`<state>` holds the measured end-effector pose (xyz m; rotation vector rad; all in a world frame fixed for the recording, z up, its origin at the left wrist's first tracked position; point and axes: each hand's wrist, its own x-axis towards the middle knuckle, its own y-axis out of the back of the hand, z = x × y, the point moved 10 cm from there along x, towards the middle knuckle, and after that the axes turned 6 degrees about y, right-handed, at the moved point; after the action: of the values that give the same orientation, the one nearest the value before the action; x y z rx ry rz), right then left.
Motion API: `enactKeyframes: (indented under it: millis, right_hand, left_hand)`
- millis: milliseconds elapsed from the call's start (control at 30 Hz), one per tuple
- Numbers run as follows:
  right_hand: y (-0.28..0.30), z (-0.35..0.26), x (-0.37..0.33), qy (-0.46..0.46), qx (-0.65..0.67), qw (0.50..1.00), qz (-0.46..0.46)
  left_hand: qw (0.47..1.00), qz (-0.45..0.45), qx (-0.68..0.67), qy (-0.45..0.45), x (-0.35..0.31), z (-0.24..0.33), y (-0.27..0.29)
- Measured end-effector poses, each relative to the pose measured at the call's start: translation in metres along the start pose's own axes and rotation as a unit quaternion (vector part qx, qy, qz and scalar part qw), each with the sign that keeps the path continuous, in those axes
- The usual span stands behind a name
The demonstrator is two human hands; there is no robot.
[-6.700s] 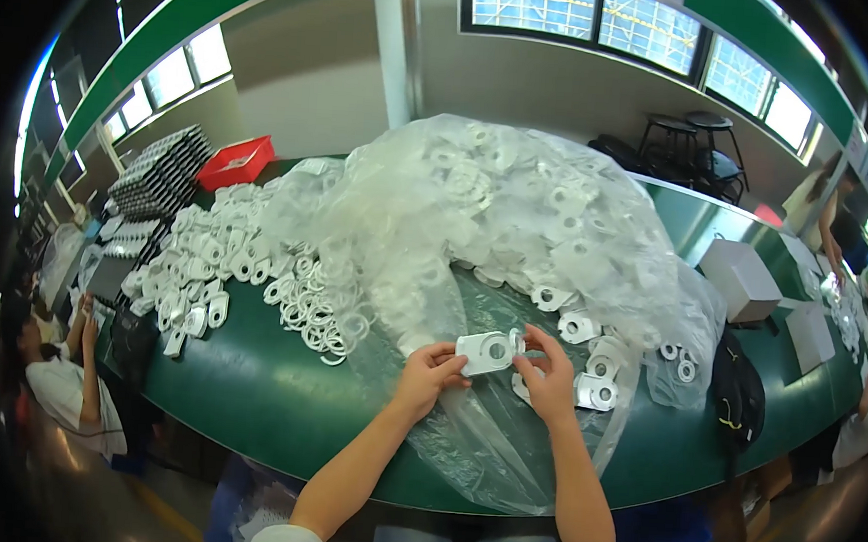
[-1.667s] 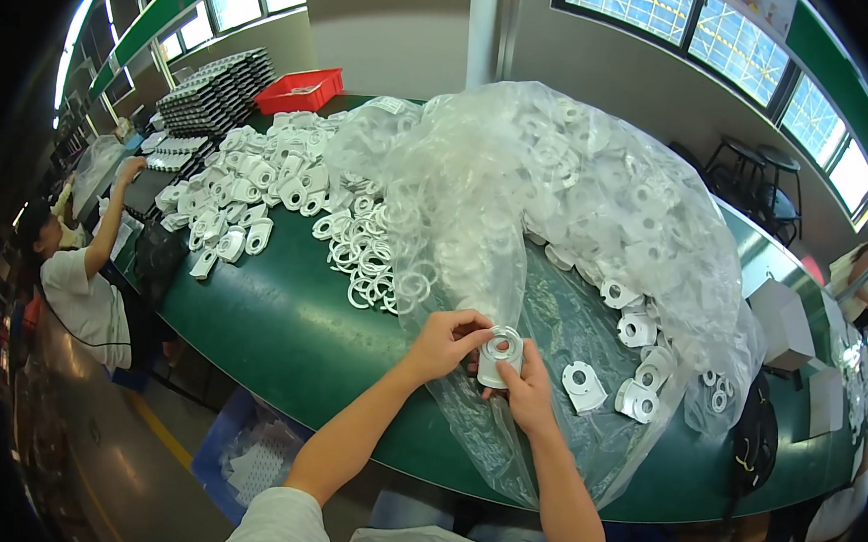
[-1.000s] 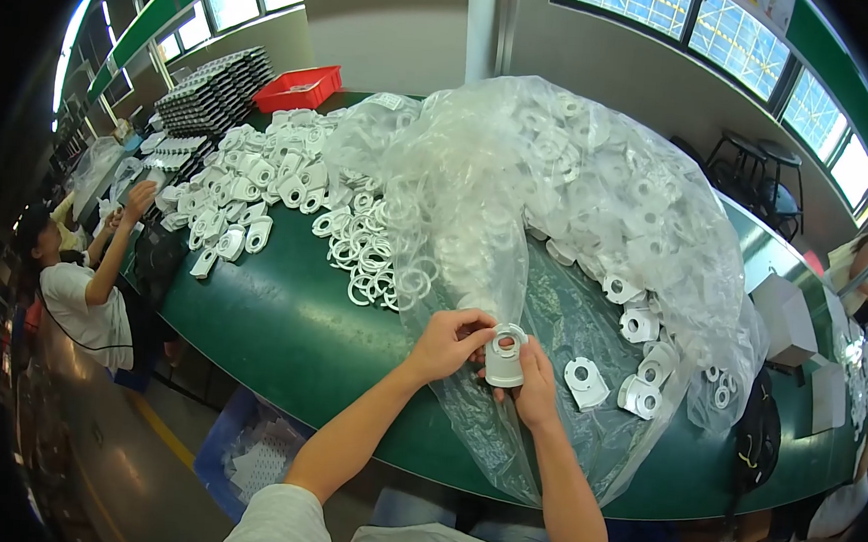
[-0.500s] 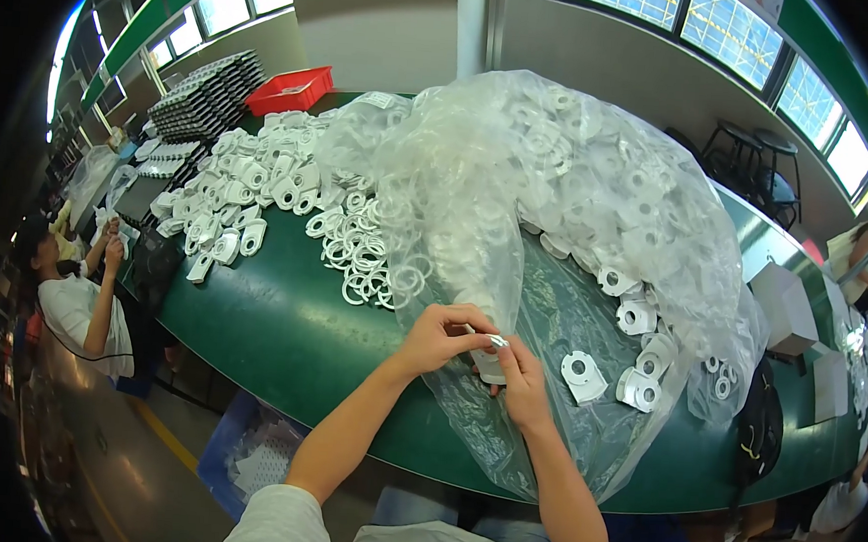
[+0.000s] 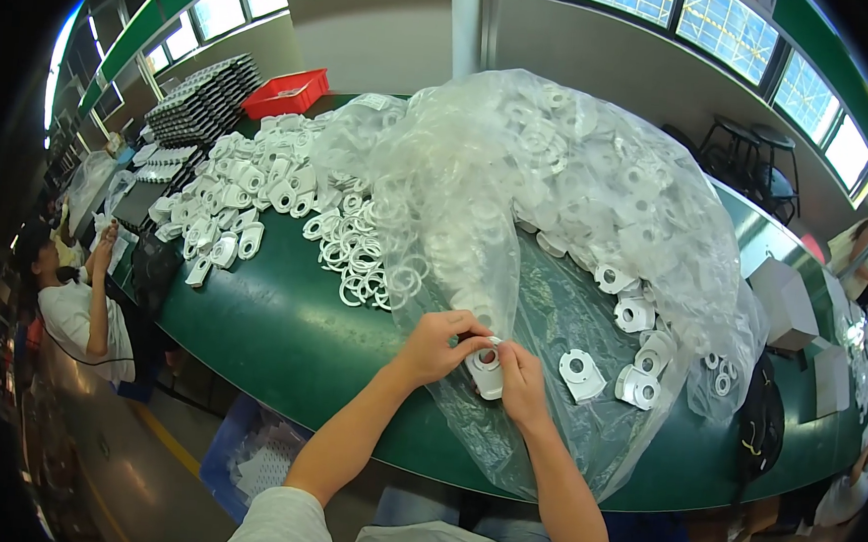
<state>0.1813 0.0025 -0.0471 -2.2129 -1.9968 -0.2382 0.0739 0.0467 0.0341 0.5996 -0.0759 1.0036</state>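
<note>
Between my two hands is a white plastic part with a round hole (image 5: 488, 382), above the clear plastic sheeting near the table's front edge. My left hand (image 5: 437, 347) pinches its upper left side with thumb and fingertips. On the opposite side, my right hand (image 5: 525, 384) closes its thumb and fingers on the same part. Whether a separate small piece sits under the fingertips, I cannot tell. A similar white part (image 5: 582, 375) lies just right of my right hand. Loose white rings (image 5: 360, 266) are heaped beyond my left hand.
A large clear bag (image 5: 599, 172) full of white parts covers the table's middle and right. More white parts (image 5: 251, 180) pile up at the left, near stacked dark trays (image 5: 202, 101) and a red bin (image 5: 287, 93). A person (image 5: 79, 299) works at far left.
The white part has tilted up into view, so its face and hole now show between my hands. A small white piece seen earlier at my fingertips no longer stands out.
</note>
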Motion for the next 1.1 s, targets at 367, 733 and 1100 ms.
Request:
enactKeyframes:
  millis: [367, 733, 1100]
  right_hand:
    - [0.006, -0.027, -0.001, 0.000, -0.078, 0.996, 0.043]
    - [0.010, 0.004, 0.004, -0.068, 0.116, 0.990, 0.028]
    - [0.006, -0.007, 0.004, -0.030, 0.130, 0.990, 0.039]
  left_hand:
    - [0.999, 0.001, -0.022, 0.028, -0.002, -0.002, -0.001]
    - [0.941, -0.089, -0.257, 0.201, -0.005, -0.043, -0.036]
    - [0.923, -0.111, -0.321, 0.179, -0.009, -0.045, -0.053]
